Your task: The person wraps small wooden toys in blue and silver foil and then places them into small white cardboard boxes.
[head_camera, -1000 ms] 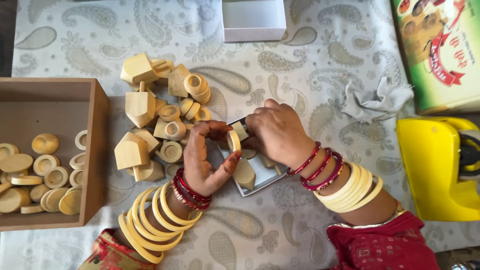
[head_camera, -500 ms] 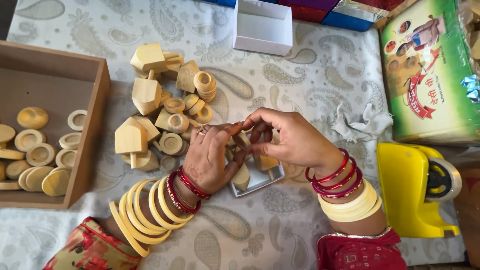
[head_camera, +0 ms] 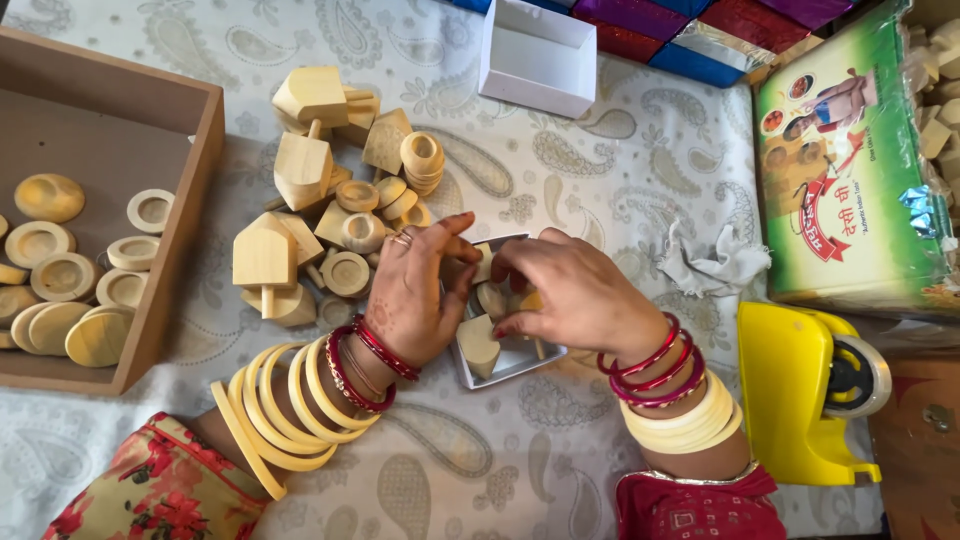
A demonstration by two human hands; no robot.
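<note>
At the left edge of the frame a brown wooden tray [head_camera: 190, 180] holds pale wooden discs [head_camera: 60, 275]; its left part is cut off by the frame. Just right of its wall lies a heap of unpainted wooden pieces [head_camera: 330, 200], blocks with pegs and small rings, leaving only a narrow strip of patterned cloth [head_camera: 620, 170] between tray and heap.

Below the heap, at centre frame, the left hand [head_camera: 415, 290] curls over the left rim of a small white box [head_camera: 520, 360], fingers bent and close together on a pale piece at the box's top edge. The right hand [head_camera: 575, 295] covers the box from the right, fingers pinched narrow on small wooden pieces [head_camera: 478, 343] inside it. What exactly each fingertip grips is hidden by the hands themselves.

Open cloth lies below the box and above the hands, up to an empty white box [head_camera: 535, 55] at top centre. Right of the hands sit a crumpled white scrap [head_camera: 715, 265], a yellow tape dispenser [head_camera: 800, 390] and a green printed carton [head_camera: 850, 170], both cut off at the right.

Compared with half a second ago, the hands have closed lower onto the box and the view sits nearer.
</note>
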